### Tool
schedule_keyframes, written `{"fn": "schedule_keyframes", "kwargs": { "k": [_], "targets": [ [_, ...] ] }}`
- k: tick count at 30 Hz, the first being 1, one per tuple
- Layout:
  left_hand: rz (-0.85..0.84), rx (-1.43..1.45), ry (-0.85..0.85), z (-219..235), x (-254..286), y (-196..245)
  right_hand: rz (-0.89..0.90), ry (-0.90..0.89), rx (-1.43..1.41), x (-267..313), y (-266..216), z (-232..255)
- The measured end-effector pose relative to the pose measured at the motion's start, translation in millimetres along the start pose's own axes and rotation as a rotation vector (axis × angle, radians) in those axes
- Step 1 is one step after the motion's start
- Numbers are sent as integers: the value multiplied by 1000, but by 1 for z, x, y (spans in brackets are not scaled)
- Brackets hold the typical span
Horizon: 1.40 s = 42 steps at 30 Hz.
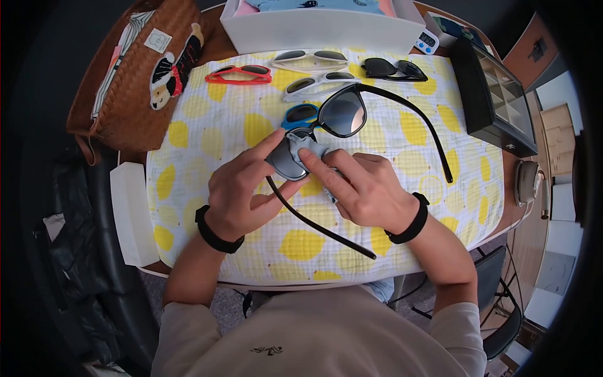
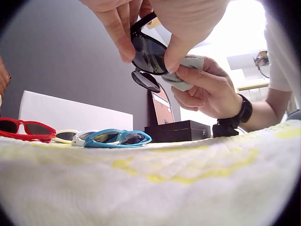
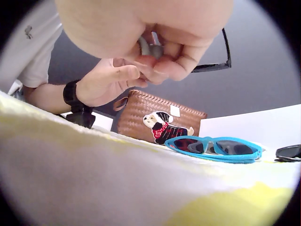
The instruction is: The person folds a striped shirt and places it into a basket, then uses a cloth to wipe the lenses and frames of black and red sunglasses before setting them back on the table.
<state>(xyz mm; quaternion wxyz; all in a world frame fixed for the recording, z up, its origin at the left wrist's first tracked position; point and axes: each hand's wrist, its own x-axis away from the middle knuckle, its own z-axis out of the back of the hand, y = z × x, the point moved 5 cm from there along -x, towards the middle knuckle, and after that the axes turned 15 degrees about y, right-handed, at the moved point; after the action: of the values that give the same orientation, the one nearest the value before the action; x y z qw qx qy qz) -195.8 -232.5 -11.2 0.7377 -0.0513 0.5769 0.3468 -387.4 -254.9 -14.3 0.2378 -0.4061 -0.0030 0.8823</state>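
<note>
In the head view, my left hand [image 1: 237,193] grips one lens side of a large pair of black sunglasses [image 1: 344,114] with its temples unfolded. My right hand [image 1: 372,191] pinches a grey-blue cloth [image 1: 303,149], and its index finger presses the cloth onto the left lens. The left wrist view has the sunglasses [image 2: 149,54] raised above the table, left thumb and fingers at the rim, cloth [image 2: 186,81] bunched in the right fingers. Blue sunglasses [image 1: 295,117] lie just beyond the hands, partly covered by the black pair.
Red sunglasses [image 1: 239,74], two white pairs and another black pair [image 1: 396,69] lie farther back on the lemon-print cloth [image 1: 301,245]. Around them stand a woven basket [image 1: 135,94], a white box [image 1: 323,34], a black case [image 1: 496,94] and a timer [image 1: 427,41].
</note>
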Motion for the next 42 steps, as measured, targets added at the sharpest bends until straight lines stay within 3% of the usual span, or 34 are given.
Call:
{"fn": "schedule_keyframes", "kwargs": {
  "k": [7, 17, 23, 31, 42],
  "targets": [
    [-22, -15, -15, 2, -4, 3, 101, -55, -14, -2, -5, 0],
    [-20, -29, 5, 2, -1, 1, 11, -6, 134, -2, -5, -1],
    [1, -40, 19, 4, 0, 1, 36, 29, 12, -1, -5, 0],
    [22, -16, -66, 3, -2, 2, 69, -41, -4, -1, -6, -2],
    [-5, -7, -33, 1, -2, 2, -19, -25, 141, -1, -7, -2]
  ]
}}
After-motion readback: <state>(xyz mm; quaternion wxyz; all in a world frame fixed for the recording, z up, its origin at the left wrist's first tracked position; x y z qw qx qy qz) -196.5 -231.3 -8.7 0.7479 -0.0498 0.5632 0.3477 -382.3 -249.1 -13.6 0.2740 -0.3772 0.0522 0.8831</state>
